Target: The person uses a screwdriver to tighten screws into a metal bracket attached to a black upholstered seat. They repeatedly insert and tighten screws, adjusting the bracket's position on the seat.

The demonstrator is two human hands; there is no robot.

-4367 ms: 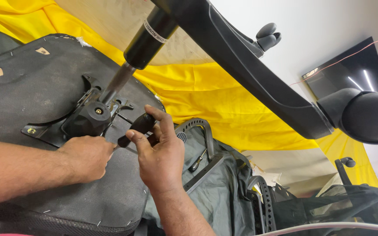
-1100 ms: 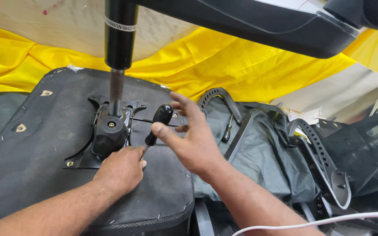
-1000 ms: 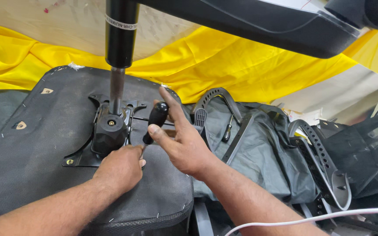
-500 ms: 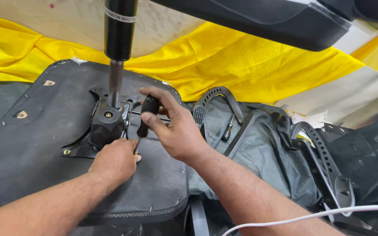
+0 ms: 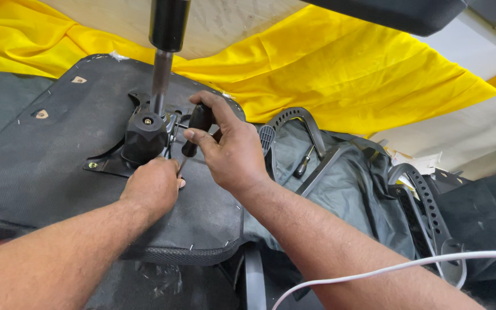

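An upturned black office-chair seat lies in front of me, its metal mechanism plate facing up. A black knob and a gas-lift column rise from the plate. My right hand grips the black handle of a screwdriver, whose shaft slants down to the plate's near edge. My left hand is closed at the shaft's lower end, fingertips pinched around the tip where it meets the plate.
Yellow cloth covers the ground behind. A second screwdriver lies on grey chair parts to the right, with black curved armrest frames. A white cable crosses the lower right. The chair base looms overhead.
My right hand closed around the screwdriver handle and brought it more upright near the knob. My left hand stayed at the tip. The view shifted slightly down and closer.
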